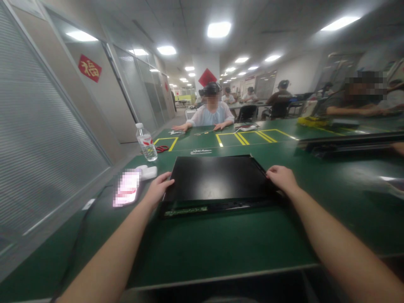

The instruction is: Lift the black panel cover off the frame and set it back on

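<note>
A black, glossy flat screen panel [217, 176] lies in front of me on the green table. Its left edge is gripped by my left hand [158, 188], thumb and fingers closed at the rim. On the opposite side my right hand [282, 177] pinches the right edge near a dark frame strip. Along the panel's near side runs a black frame [233, 206], with a green circuit board strip [186, 211] at its left part. The undersides of the panel and my fingertips beneath it are hidden.
Left of the panel are a lit phone [128, 188], a white case [148, 172], a water bottle [146, 142] and red-handled scissors [162, 148]. Yellow tape [243, 138] marks the far table [221, 248] surface. A person [212, 111] sits opposite; another long black panel [353, 145] lies right.
</note>
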{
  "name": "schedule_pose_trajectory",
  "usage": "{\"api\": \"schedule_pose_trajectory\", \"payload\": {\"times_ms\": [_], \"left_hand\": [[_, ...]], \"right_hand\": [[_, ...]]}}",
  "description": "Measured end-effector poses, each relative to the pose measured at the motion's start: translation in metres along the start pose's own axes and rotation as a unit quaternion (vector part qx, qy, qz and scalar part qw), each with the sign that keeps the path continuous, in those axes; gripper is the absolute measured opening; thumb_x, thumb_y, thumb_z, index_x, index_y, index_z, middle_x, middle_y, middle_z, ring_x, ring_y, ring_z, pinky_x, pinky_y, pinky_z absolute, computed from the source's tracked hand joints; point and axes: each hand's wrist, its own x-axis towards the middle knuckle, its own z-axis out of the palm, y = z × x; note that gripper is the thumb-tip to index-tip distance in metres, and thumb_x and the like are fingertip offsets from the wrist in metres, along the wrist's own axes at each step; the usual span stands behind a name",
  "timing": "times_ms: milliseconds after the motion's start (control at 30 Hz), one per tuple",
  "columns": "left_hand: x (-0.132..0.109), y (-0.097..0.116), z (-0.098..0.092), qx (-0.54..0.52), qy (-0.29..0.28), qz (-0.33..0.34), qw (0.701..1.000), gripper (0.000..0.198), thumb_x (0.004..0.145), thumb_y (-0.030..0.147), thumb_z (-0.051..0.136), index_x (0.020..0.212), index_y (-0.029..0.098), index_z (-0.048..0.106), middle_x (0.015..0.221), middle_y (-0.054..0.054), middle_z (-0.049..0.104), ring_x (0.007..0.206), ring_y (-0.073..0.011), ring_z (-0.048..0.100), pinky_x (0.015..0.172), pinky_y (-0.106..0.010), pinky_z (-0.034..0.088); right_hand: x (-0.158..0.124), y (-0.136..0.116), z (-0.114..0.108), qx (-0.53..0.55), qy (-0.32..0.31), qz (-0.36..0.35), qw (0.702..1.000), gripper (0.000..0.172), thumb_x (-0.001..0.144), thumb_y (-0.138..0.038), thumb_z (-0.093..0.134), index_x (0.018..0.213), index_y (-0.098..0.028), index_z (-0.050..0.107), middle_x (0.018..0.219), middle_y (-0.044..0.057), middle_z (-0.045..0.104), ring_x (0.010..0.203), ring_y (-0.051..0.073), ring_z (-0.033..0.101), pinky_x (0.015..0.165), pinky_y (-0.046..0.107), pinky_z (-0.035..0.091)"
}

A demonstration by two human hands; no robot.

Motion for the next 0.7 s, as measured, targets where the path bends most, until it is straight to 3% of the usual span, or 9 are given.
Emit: {"api": "schedule_pose_trajectory", "payload": {"times_ms": [200,367,500,700], "left_hand": [[0.0048,-0.0075,-0.0027,0.099,0.042,0.046,0.993,0.025,0.063,0.020,0.086,0.087,0.020,0.079,0.121,-0.013,0.076,0.131,-0.0337,0.059,0.113,-0.042,0.039],[0.0054,-0.0092,-0.0009,0.118,0.043,0.064,0.990,0.020,0.061,0.015,0.083,0.079,0.022,0.078,0.118,-0.011,0.076,0.133,-0.0342,0.056,0.110,-0.040,0.041],[0.0017,-0.0081,0.0004,0.136,0.025,0.072,0.988,0.017,0.060,0.012,0.080,0.073,0.023,0.077,0.101,-0.009,0.078,0.125,-0.0345,0.060,0.104,-0.037,0.045],[-0.0033,-0.0049,0.0029,0.213,-0.057,0.103,0.970,0.005,0.069,0.018,0.073,0.068,0.022,0.076,0.081,-0.006,0.074,0.097,-0.0322,0.067,0.095,-0.037,0.049]], "right_hand": [[0.0000,0.0006,0.0002,0.004,-0.004,0.000,1.000,0.023,0.080,-0.029,0.057,0.083,-0.022,0.079,0.085,0.007,0.076,0.081,0.023,0.068,0.068,0.029,0.048],[0.0008,0.0009,0.0004,0.022,0.003,0.000,1.000,0.018,0.077,-0.027,0.060,0.076,-0.022,0.077,0.080,0.007,0.075,0.077,0.023,0.067,0.067,0.030,0.047],[0.0023,0.0012,0.0000,0.047,0.000,0.012,0.999,0.015,0.076,-0.024,0.061,0.072,-0.022,0.075,0.077,0.005,0.075,0.075,0.021,0.067,0.065,0.028,0.047],[0.0014,-0.0011,-0.0029,0.067,-0.014,0.026,0.997,0.017,0.076,-0.024,0.060,0.074,-0.022,0.076,0.081,0.004,0.077,0.078,0.021,0.067,0.066,0.029,0.045]]}}
